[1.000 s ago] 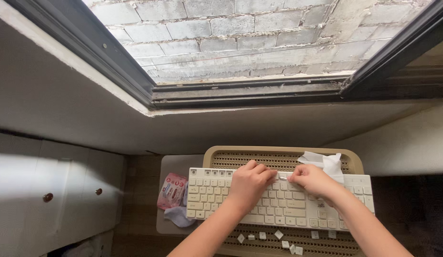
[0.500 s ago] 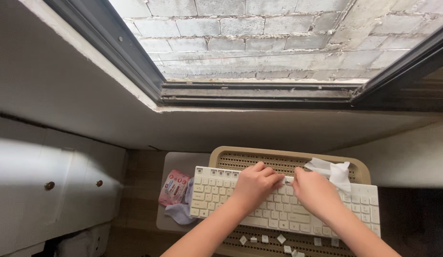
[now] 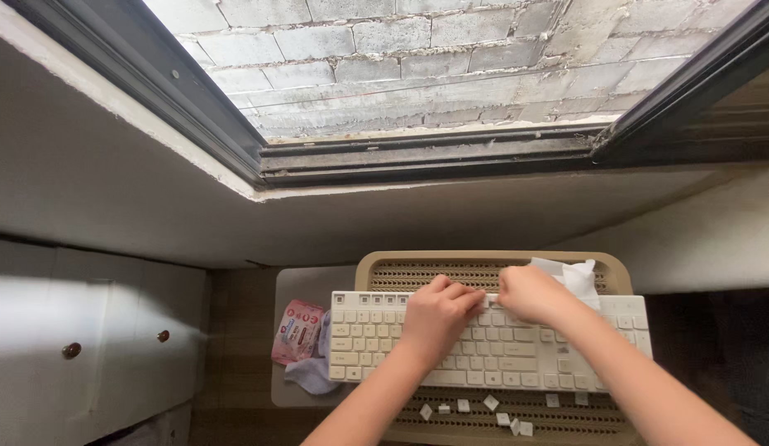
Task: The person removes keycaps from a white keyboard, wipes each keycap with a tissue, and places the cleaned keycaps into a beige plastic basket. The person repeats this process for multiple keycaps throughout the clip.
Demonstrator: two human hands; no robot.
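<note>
**At the keyboard's top row, fingers pinched together**

Over the top row, the fingertips of the left hand (image 3: pixel 438 318) and right hand (image 3: pixel 529 295) curl in and meet, seemingly pinching at one key; whether a cap is held I cannot tell. The white keyboard (image 3: pixel 376 343) lies across a tan perforated basket (image 3: pixel 401 268). Loose keycaps (image 3: pixel 490 402) lie just in front, so this looks like mid-way through pulling keys. A crumpled white tissue (image 3: pixel 576 277) sits behind the right hand, a pink packet (image 3: pixel 295 330) to the left. Next calls for a steady upward pull.
</note>
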